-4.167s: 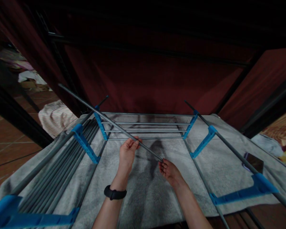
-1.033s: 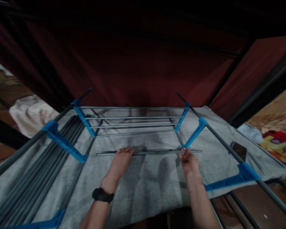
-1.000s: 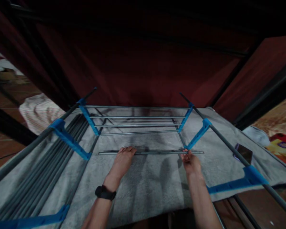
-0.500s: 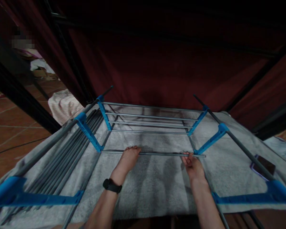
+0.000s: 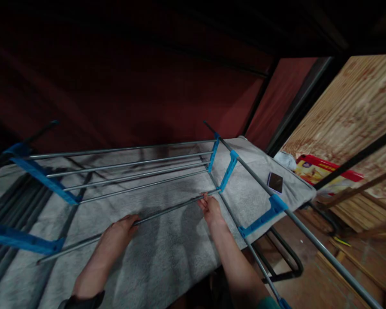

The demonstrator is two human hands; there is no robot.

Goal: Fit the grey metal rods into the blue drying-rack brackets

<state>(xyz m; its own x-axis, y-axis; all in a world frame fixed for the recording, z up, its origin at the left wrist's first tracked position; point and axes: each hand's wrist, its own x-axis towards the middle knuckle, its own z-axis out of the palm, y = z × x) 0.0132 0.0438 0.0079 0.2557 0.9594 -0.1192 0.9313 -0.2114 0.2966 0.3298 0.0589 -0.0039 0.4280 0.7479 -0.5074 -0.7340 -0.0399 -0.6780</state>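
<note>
A thin grey metal tube point(image 5: 170, 209) slants across the rack frame, with both my hands on it. My left hand point(image 5: 120, 231) wraps round it left of its middle. Close to the tube's right end, the fingers of my right hand point(image 5: 210, 207) pinch it. That end is at the foot of a blue plastic bracket point(image 5: 227, 174); whether it sits in a hole I cannot tell. The tube's left end lies beside the foot of the left blue bracket point(image 5: 25, 238), apart from it. Behind, several crossbars point(image 5: 141, 173) span the farther pair of brackets.
Loose grey tubes point(image 5: 14, 206) lie together on the left of the grey cloth point(image 5: 167, 262). A phone point(image 5: 275, 183) rests on the cloth at right. The rack's long side pole point(image 5: 321, 244) runs toward me. Beyond the table edge stand a red and yellow package point(image 5: 321, 169) and wooden slats point(image 5: 357, 210).
My view has swung to the right. The tube's right end, which stuck out past the right bracket, is now at that bracket's foot, and its left end has come away from the left bracket.
</note>
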